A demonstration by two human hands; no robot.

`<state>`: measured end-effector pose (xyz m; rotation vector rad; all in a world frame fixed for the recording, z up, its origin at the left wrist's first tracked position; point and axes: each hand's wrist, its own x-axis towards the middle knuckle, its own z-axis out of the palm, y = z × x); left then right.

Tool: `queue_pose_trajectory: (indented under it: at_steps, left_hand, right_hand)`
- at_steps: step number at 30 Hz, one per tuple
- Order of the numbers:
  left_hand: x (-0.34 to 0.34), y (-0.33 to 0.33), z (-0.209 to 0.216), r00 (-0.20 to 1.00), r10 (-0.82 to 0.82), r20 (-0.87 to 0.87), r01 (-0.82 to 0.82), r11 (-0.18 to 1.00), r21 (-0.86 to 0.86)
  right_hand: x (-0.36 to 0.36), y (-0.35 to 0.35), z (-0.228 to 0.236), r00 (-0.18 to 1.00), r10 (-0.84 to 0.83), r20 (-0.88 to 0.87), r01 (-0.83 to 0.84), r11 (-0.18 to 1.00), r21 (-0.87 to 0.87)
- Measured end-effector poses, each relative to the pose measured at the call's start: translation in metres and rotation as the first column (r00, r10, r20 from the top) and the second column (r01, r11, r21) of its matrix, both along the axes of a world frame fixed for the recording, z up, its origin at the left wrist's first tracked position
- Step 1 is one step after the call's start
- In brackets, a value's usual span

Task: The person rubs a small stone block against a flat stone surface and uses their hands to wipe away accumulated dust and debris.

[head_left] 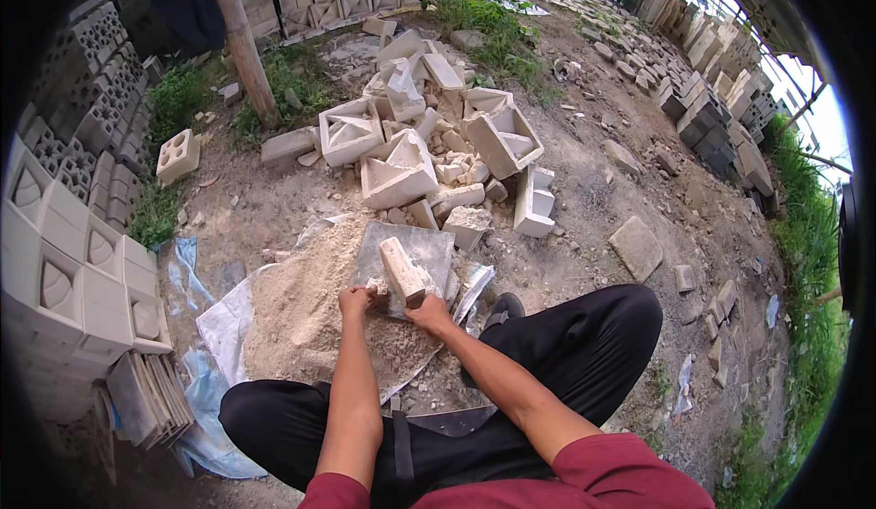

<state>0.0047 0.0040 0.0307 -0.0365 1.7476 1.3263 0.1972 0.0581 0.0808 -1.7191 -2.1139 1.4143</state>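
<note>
A flat grey slab (pixel 372 246) lies in front of me at the edge of a heap of pale, sandy crumbs (pixel 301 299). On the slab rests an oblong beige block (pixel 398 264), dusted with powder. My right hand (pixel 429 314) is closed around its near end. To the left of that, my left hand (pixel 357 300) has its fingers curled together at the slab's left edge, beside some crumbs. Whatever those fingers may hold is too small to make out. White sheeting (pixel 226 327) lies under the heap.
Beyond the slab is a pile of broken pale blocks (pixel 401 170). Patterned blocks (pixel 87 272) are stacked at my left, with thin boards (pixel 151 399) below them. A wooden post (pixel 242 44) stands at the far left. A flat stone (pixel 636 248) lies to the right.
</note>
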Motion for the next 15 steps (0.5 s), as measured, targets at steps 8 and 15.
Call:
queue_pose_trajectory:
  at_steps: [8,15]
  left_hand:
    - [0.007,0.008,0.003,0.994,0.098,0.045,-0.101,0.991,0.082]
    - [0.000,0.002,0.000,0.995,0.082,0.052,-0.085,0.995,0.050]
  right_hand:
    - [-0.017,0.012,0.009,0.986,-0.163,-0.030,0.160,0.983,-0.089]
    - [-0.006,-0.001,0.000,0.998,-0.032,-0.048,0.032,0.999,-0.007]
